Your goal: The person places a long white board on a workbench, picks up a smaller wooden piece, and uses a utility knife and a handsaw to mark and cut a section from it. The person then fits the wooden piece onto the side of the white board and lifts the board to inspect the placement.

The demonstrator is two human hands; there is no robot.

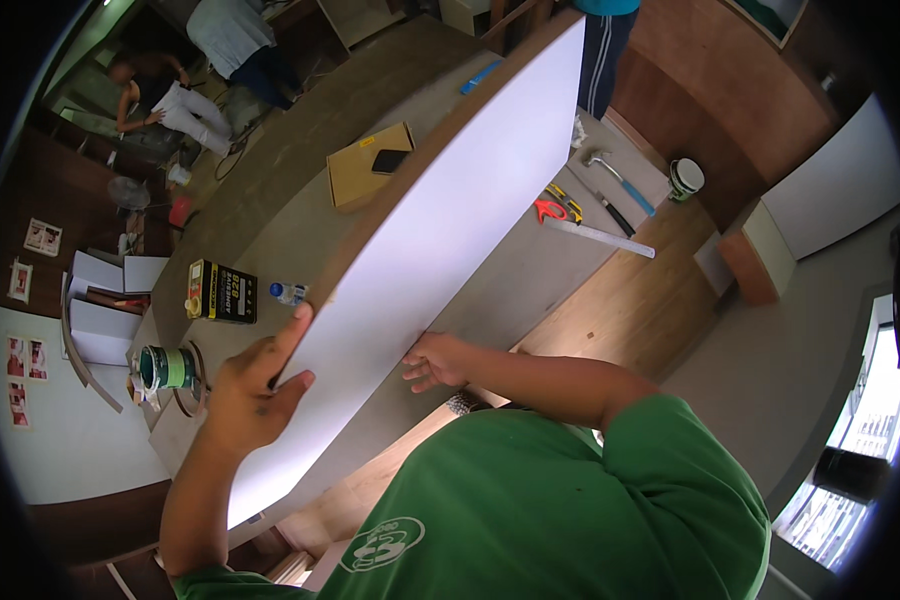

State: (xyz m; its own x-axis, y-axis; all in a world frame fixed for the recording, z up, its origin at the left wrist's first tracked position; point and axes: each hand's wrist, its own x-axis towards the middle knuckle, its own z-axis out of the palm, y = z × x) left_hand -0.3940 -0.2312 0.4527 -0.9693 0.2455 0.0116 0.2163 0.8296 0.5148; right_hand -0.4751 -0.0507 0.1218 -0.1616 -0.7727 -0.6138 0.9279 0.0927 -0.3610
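A white panel is stood on its long edge on the table, slanting from 1 o'clock to 7 o'clock. With the panel's middle taken as the centre of the dial, its upper edge is gripped at 8 o'clock by the left hand, the thumb being laid against the white face. The right hand is held loosely open, fingers bent, at the lower edge near 6 o'clock; whether any weight is borne by it cannot be told. The work is judged to be partway: the panel is already raised on edge, but is not yet let go, and no joining to another part is seen. Whether its hidden face is coated cannot be told. Scissors and a hammer are placed at 2 o'clock, a ruler at 3. At 9 o'clock a bottle and a tin are set out, with a tub at 8. A phone is rested on a box at 11. Farther off, co-workers are seen at 10, 11 and 1 o'clock.
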